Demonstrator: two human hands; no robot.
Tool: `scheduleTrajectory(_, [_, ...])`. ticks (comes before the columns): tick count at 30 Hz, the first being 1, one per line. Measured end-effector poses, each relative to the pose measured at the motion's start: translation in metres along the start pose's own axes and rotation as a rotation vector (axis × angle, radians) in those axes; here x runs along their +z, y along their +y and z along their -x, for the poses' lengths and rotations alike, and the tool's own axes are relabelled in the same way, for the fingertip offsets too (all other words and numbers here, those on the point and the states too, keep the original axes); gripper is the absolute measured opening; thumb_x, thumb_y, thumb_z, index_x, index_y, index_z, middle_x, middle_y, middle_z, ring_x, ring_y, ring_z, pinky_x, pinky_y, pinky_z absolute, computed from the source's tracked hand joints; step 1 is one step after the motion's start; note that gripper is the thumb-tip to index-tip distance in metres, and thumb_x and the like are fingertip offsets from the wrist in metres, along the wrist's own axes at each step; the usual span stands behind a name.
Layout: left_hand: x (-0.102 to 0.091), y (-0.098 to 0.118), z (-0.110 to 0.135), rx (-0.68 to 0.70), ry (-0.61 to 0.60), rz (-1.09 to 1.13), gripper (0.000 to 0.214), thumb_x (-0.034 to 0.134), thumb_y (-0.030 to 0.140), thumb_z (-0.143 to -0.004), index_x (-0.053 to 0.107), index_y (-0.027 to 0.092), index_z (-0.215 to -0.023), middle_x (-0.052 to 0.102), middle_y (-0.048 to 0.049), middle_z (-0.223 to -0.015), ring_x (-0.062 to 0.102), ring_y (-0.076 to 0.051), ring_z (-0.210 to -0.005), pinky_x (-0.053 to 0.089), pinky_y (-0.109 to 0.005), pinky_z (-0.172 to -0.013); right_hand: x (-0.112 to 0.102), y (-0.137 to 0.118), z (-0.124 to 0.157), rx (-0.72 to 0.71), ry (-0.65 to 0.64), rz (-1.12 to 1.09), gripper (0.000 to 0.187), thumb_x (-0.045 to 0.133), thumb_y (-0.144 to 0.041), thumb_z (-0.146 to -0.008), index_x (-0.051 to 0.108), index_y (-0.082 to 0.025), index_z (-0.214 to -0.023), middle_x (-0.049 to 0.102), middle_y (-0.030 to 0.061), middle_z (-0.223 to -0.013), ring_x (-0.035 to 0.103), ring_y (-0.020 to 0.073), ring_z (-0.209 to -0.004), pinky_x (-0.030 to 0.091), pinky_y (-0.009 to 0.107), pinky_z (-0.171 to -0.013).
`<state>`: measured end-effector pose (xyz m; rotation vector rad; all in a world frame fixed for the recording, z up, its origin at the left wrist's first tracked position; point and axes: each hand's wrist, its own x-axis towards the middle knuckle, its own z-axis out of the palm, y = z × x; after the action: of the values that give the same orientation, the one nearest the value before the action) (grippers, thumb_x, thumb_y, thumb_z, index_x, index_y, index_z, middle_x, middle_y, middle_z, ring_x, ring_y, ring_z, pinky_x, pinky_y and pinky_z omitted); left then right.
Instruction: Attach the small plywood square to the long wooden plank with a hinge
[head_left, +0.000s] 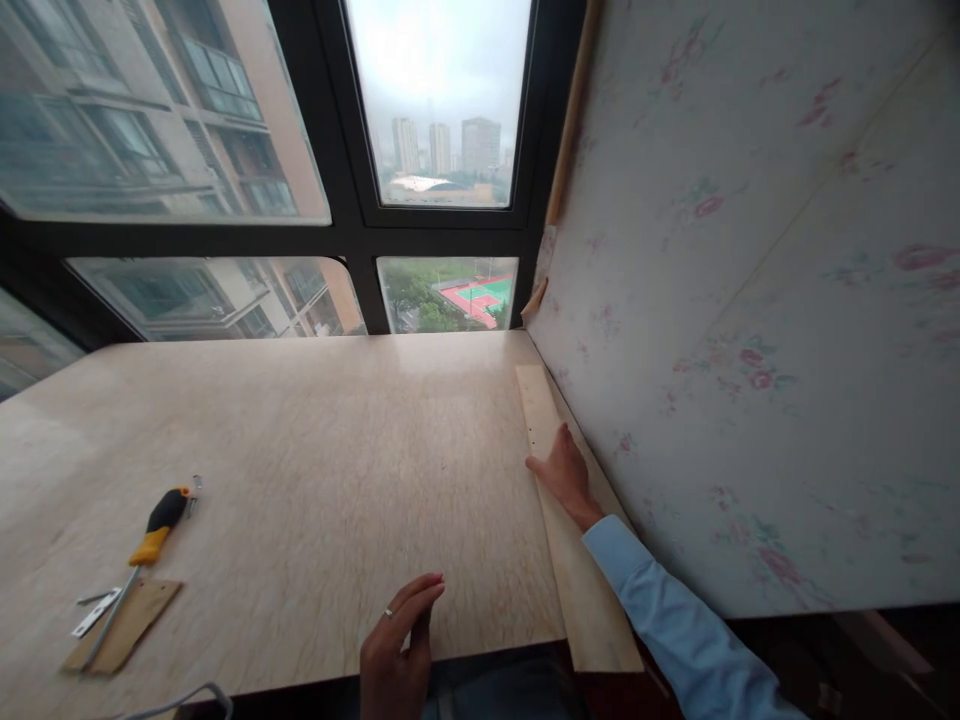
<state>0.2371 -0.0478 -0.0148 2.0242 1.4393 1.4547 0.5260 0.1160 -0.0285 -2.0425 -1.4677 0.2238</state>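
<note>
A long, pale wooden board [559, 545] lies along the right side of the stone sill, close beside the papered wall, its near end reaching past the sill's front edge. My right hand [566, 470] is closed on the board toward its far end, thumb at the left edge. Small dark holes show along that edge. Over the front edge of the sill, my left hand [401, 630] is held with loosely bent fingers, a ring on one of them. Nothing shows in it, and it is apart from the board.
On the stone sill [322, 480] at left lies a yellow-and-black screwdriver [161, 525], its shaft over a small wooden piece [142, 620]. Beside it are a metal plate [96, 612] and small metal bits [196, 483]. A floral-papered wall [750, 300] bounds the right; dark-framed windows [345, 240] stand behind.
</note>
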Motion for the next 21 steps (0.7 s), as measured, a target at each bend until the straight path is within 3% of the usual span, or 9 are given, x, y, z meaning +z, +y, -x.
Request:
scheduleTrajectory(5, [0.002, 0.001, -0.004, 0.018, -0.010, 0.016, 0.024, 0.055, 0.014, -0.092, 0.076, 0.025, -0.095, 0.078, -0.0033, -0.098, 0.076, -0.019, -0.089, 0.064, -0.029, -0.079, 0.000, 0.002, 0.002, -0.034, -0.017, 0.034, 0.098, 0.065, -0.031, -0.069, 0.025, 0.006, -0.150, 0.042, 0.0337, -0.149, 0.045, 0.0436, -0.137, 0.042, 0.051, -0.108])
scheduleTrajectory(10, [-0.001, 0.000, -0.008, -0.029, 0.002, 0.022, 0.023, 0.055, 0.015, -0.092, 0.076, 0.025, -0.092, 0.078, -0.0029, -0.097, 0.076, -0.019, -0.089, 0.064, -0.029, -0.080, 0.000, 0.007, 0.003, -0.088, -0.046, 0.030, 0.091, 0.062, -0.030, -0.071, 0.029, 0.005, -0.148, 0.046, 0.0323, -0.146, 0.048, 0.0431, -0.135, 0.042, 0.051, -0.109])
scheduleTrajectory(18, [-0.010, -0.011, -0.007, -0.064, 0.018, -0.014, 0.022, 0.057, 0.020, -0.091, 0.079, 0.025, -0.088, 0.079, -0.0023, -0.095, 0.076, -0.020, -0.085, 0.064, -0.030, -0.078, 0.010, 0.027, -0.004, -0.122, -0.094, -0.029, 0.092, 0.062, -0.036, -0.074, 0.027, 0.000, -0.151, 0.040, 0.0268, -0.153, 0.035, 0.0392, -0.145, 0.033, 0.051, -0.118])
scheduleTrajectory(21, [-0.012, -0.017, -0.004, -0.039, -0.002, 0.005, 0.023, 0.058, 0.018, -0.089, 0.079, 0.025, -0.090, 0.079, -0.0008, -0.095, 0.076, -0.019, -0.085, 0.063, -0.027, -0.079, 0.012, 0.030, -0.009, -0.131, -0.105, 0.013, 0.090, 0.061, -0.033, -0.074, 0.028, 0.003, -0.150, 0.038, 0.0291, -0.153, 0.033, 0.0400, -0.146, 0.030, 0.051, -0.119])
